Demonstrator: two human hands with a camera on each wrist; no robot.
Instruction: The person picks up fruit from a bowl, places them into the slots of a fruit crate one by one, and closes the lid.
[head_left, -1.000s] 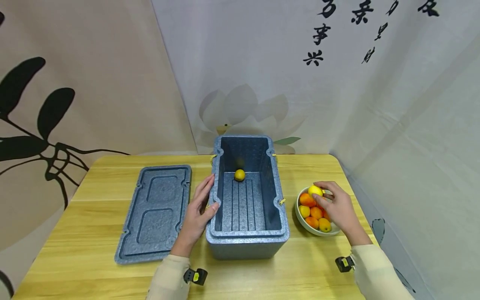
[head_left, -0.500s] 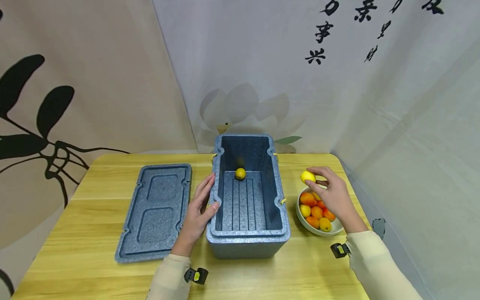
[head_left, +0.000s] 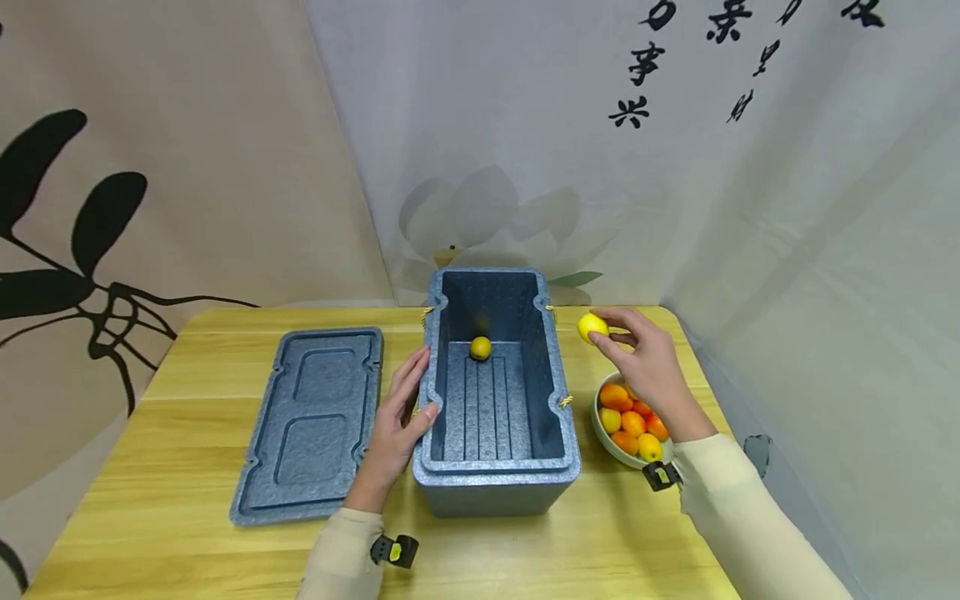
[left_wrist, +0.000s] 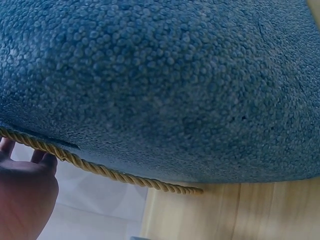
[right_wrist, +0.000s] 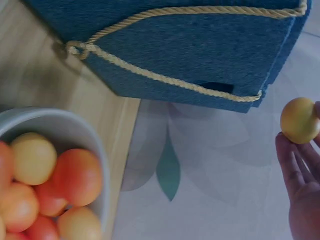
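Note:
My right hand (head_left: pixel 647 358) pinches a yellow lemon (head_left: pixel 592 328) between thumb and fingertips, raised above the far side of a bowl of fruit. In the right wrist view the lemon (right_wrist: pixel 300 120) shows at the right edge. The pale bowl (head_left: pixel 606 440) holds several orange and yellow fruits (head_left: pixel 633 423). A lidless blue-grey foam box (head_left: pixel 495 497) stands left of the bowl, with one yellow fruit (head_left: pixel 480 348) on its floor. My left hand (head_left: pixel 393 433) rests against the box's left side, fingers fairly straight along it and thumb at the rim.
The box's lid (head_left: pixel 326 425) lies flat on the wooden table (head_left: pixel 187 433), left of the box. Yellow rope (right_wrist: pixel 155 76) hangs along the box's outer sides. A printed cloth (head_left: pixel 480 125) rises behind the table.
My right hand has lifted the lemon from the bowl and carried it up, away and leftward. The left hand and the box have stayed in place.

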